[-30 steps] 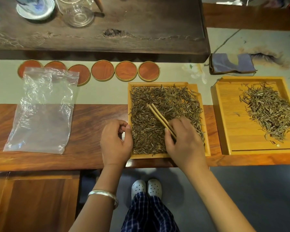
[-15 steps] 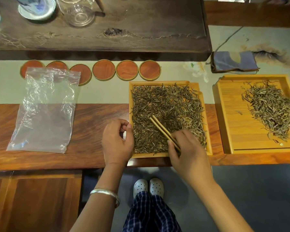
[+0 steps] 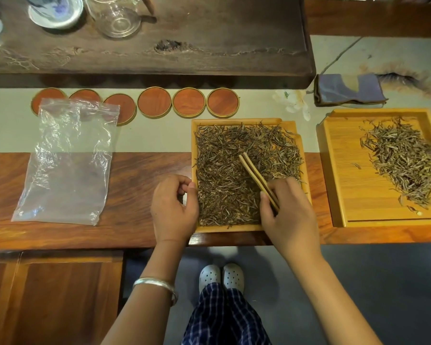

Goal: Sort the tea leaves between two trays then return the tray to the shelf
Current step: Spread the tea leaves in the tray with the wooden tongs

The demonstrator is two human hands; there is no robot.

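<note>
The near tray, a shallow pale-wood square at centre frame, is filled almost edge to edge with thin, dark brown, curled tea leaves. The second tray at the right edge, larger and the same pale wood, carries a looser, greyer pile in its upper right part, with bare wood on its left and lower areas. Both sit on a reddish table, partly over a grey runner. At left lies a clear plastic bag, covering part of a row of six round wooden coasters above the near tray. A folded grey cloth lies above the second tray, and a dark slab with a glass pitcher and a blue-and-white cup spans the top. The right hand covers the near tray's lower right corner, its fingers curled around wooden tweezers whose tips point up-left into the leaves, close together; whether they pinch a leaf cannot be told. The left hand, a silver bangle on its wrist, sits at the tray's left rim with fingers curled, thumb at the rim; its grip is unclear.
</note>
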